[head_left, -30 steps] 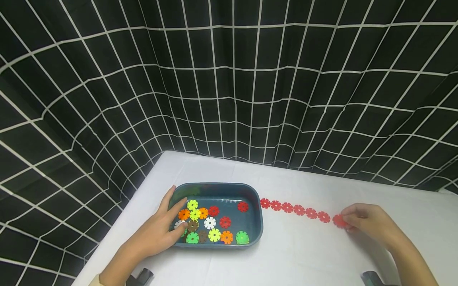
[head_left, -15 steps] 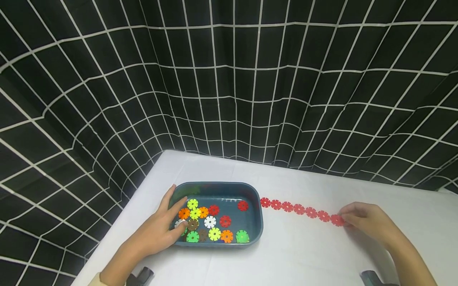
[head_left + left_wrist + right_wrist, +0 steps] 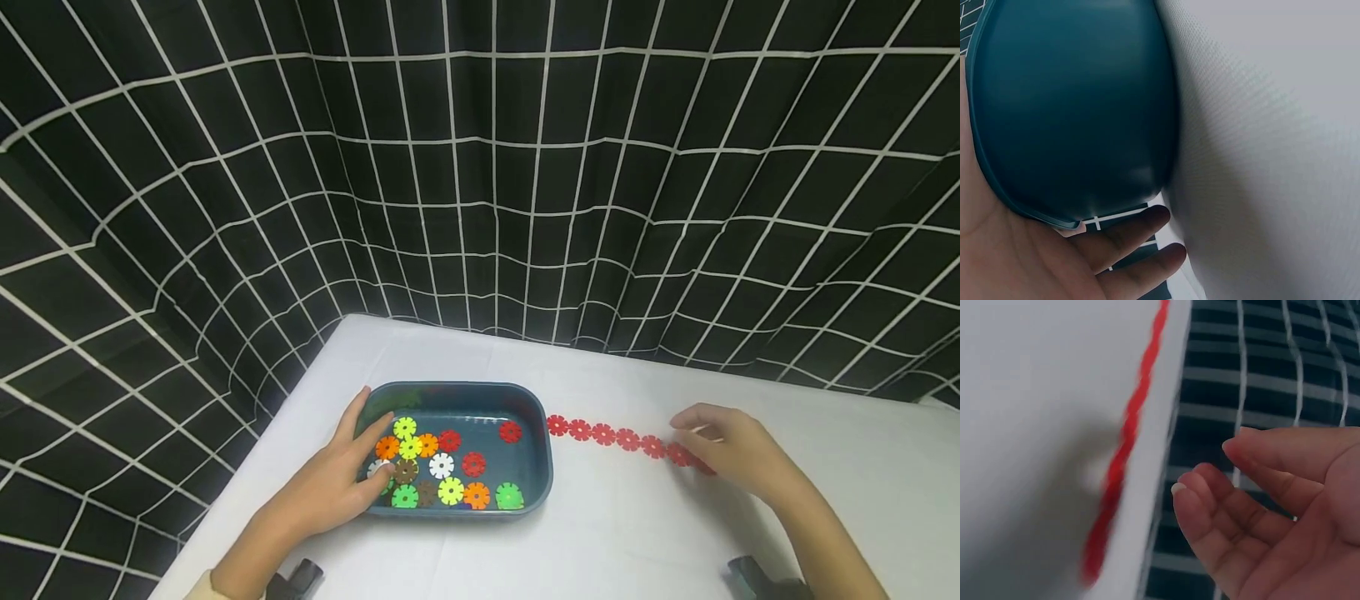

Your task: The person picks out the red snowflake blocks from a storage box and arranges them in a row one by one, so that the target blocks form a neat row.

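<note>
My left hand (image 3: 333, 483) holds the left end of a dark teal plastic tub (image 3: 548, 454), its thumb and a finger over the rim. In the left wrist view, other fingers show below the tub's outer wall (image 3: 1079, 106). Notched snowflake discs in several colours lie inside, among them a red disc (image 3: 511, 431) near the right end. From the tub's right side a row of red snowflake discs (image 3: 603, 434) runs across the white cloth. Over its right end hovers my right hand (image 3: 738, 450), thumb and fingertips apart and nothing between them, partly covering the last discs.
A white cloth (image 3: 600, 533) covers the table. Behind and to the left hangs a black curtain (image 3: 480, 233) with a white grid. Dark wrist-camera mounts (image 3: 753, 575) show below both hands.
My right hand brought a red disc left against the row's right end, then let it go. It has since moved left over the row. My left hand and the tub stay put.
</note>
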